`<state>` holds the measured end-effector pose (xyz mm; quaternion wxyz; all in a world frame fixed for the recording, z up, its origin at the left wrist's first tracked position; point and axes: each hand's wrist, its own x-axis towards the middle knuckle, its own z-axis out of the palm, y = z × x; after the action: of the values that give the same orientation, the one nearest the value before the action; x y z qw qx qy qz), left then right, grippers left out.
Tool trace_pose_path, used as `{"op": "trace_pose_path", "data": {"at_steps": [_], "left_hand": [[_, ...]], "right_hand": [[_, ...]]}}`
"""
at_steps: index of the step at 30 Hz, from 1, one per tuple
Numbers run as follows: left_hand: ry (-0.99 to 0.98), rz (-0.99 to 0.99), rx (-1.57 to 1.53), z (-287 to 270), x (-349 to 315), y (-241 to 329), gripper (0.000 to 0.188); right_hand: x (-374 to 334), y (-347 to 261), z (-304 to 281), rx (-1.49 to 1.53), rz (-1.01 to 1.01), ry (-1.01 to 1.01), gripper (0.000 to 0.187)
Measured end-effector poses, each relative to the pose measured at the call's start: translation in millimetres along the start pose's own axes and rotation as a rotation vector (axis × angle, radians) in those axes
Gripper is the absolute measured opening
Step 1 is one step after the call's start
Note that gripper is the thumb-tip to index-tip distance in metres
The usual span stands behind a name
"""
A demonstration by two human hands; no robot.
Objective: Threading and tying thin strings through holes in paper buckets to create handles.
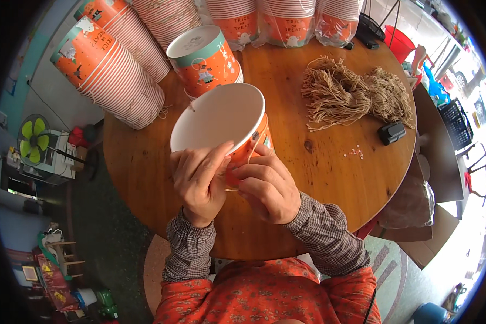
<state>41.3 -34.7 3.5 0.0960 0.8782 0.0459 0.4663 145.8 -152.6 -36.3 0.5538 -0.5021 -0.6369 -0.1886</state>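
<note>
Tilted toward me over the wooden table (308,178) is an orange paper bucket (218,116) with a white inside. My left hand (197,181) is closed on its near rim, the thumb and fingertips pressed together there. A thin piece of twine (250,153) runs by the bucket's right side, pinched in the fingers of my right hand (270,186). A small bit of cord shows inside the wall at the far left of the rim. My fingers hide the spot where the twine meets the wall.
Behind the held bucket stands an upside-down bucket stack (208,65). Tall nested stacks (113,75) lean at the left, and bagged ones (289,24) line the back. Bundles of twine (337,89) lie at right beside a small black object (391,133). Cardboard boxes (410,232) stand beyond the right edge.
</note>
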Motion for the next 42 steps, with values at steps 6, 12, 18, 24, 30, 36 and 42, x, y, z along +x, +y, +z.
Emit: {"op": "trace_pose_path", "data": {"at_steps": [6,12,18,24,30,36,42], "left_hand": [[0.002,0.040,0.090,8.2,-6.4,-5.7,0.018],[-0.171,0.035,0.144,8.9,-6.4,-14.2,0.018],[-0.240,-0.011,0.131,7.5,-1.2,-13.5,0.020],[-0.373,-0.016,0.085,-0.4,11.6,-18.2,0.024],[-0.469,0.007,0.039,-1.0,18.5,-22.3,0.028],[-0.449,0.025,0.035,2.6,16.9,-28.2,0.029],[-0.438,0.019,0.012,4.4,18.4,-31.0,0.031]], "right_hand": [[4.7,-2.7,0.6,0.024,0.058,-0.021,0.024],[2.4,-0.4,6.8,0.155,0.224,-0.049,0.020],[-2.6,2.8,10.6,0.193,0.239,-0.068,0.020],[-1.1,2.8,6.9,0.224,0.254,-0.098,0.017],[1.4,5.4,1.9,0.236,0.273,-0.110,0.015],[4.4,15.8,-0.9,0.197,0.220,-0.115,0.016],[3.5,19.8,2.6,0.122,0.161,-0.160,0.021]]}}
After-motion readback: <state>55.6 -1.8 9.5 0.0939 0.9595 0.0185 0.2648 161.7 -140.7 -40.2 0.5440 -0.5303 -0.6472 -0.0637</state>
